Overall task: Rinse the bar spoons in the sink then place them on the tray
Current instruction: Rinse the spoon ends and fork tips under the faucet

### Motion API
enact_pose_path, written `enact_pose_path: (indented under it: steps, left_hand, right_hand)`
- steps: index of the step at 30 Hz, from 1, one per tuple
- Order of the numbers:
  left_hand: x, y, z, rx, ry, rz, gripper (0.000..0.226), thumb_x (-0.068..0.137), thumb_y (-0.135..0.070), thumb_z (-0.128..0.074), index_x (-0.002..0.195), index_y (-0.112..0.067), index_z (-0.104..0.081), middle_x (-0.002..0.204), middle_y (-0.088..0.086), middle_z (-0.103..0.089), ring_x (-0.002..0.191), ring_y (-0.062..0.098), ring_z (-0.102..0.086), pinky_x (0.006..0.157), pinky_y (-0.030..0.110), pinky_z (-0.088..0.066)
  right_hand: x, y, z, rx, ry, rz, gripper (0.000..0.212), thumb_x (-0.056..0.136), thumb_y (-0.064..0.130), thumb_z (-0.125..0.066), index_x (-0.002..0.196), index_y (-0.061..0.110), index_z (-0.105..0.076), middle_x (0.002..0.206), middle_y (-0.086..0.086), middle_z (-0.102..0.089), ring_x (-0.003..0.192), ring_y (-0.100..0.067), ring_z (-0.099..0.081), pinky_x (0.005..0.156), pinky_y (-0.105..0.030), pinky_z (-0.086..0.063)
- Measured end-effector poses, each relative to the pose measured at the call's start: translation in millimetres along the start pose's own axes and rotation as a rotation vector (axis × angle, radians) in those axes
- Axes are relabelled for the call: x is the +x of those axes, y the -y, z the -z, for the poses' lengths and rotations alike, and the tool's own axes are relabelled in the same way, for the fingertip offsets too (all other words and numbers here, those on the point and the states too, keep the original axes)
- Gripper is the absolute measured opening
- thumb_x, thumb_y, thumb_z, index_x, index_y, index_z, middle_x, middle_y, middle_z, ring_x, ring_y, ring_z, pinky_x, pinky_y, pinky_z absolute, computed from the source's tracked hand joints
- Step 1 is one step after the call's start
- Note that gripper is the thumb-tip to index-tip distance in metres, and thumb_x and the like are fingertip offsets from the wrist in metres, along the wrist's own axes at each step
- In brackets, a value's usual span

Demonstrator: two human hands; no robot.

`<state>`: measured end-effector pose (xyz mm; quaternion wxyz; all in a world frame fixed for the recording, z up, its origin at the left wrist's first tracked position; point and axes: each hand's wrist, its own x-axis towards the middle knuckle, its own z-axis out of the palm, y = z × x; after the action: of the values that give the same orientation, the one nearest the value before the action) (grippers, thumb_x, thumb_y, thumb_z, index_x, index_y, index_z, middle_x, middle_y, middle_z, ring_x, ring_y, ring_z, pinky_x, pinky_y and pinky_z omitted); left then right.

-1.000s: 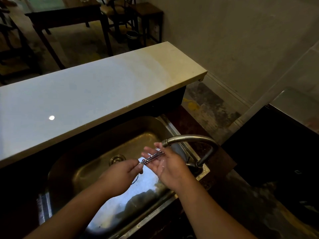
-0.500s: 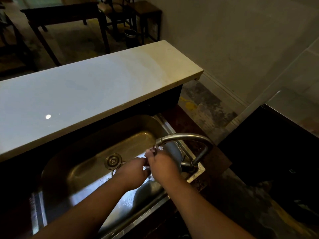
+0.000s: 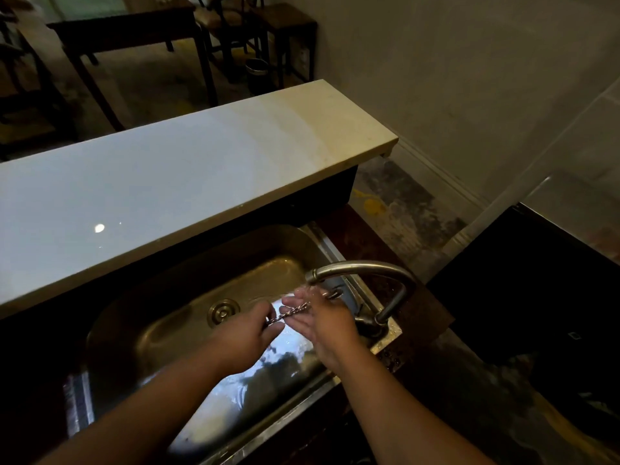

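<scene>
Thin twisted-stem bar spoons lie across my hands under the faucet spout, over the steel sink. My left hand pinches their near ends between thumb and fingers. My right hand is palm up with fingers spread, and the stems rest across its fingers; the spoon tips stick out past it. Water wets the right hand. No tray is in view.
A pale stone bar counter overhangs the sink's far side. The faucet base stands at the sink's right rim. A dark cabinet sits to the right. Dark tables and chairs stand beyond the counter.
My hands were pressed together around the spoons half a second ago; now they have drawn apart, the right palm opened upward and the spoon stems show between them again.
</scene>
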<state>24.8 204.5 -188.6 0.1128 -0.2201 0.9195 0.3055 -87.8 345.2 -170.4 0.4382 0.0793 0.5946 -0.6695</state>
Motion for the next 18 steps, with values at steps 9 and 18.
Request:
enact_pose_path:
  steps: [9, 18]
  left_hand:
    - [-20.4, 20.5, 12.4, 0.121, 0.022, 0.013, 0.025, 0.101, -0.060, -0.033, 0.085, -0.044, -0.043, 0.077, -0.008, -0.054, 0.071, 0.010, -0.053, 0.059, 0.032, -0.036]
    - [-33.8, 18.4, 6.8, 0.096, -0.004, 0.095, 0.034, 0.103, -0.056, -0.032, 0.098, -0.030, -0.055, 0.088, -0.004, -0.064, 0.079, 0.016, -0.059, 0.064, 0.032, -0.042]
  right_hand:
    - [4.9, 17.7, 32.1, -1.623, -0.304, 0.482, 0.068, 0.103, 0.063, -0.023, 0.114, 0.016, -0.070, 0.110, -0.009, -0.071, 0.107, -0.027, -0.064, 0.087, -0.036, -0.053]
    - [0.5, 16.1, 31.0, -1.762, -0.394, 0.454, 0.057, 0.104, 0.054, -0.034, 0.103, 0.012, -0.073, 0.100, -0.016, -0.074, 0.096, -0.033, -0.070, 0.078, -0.037, -0.054]
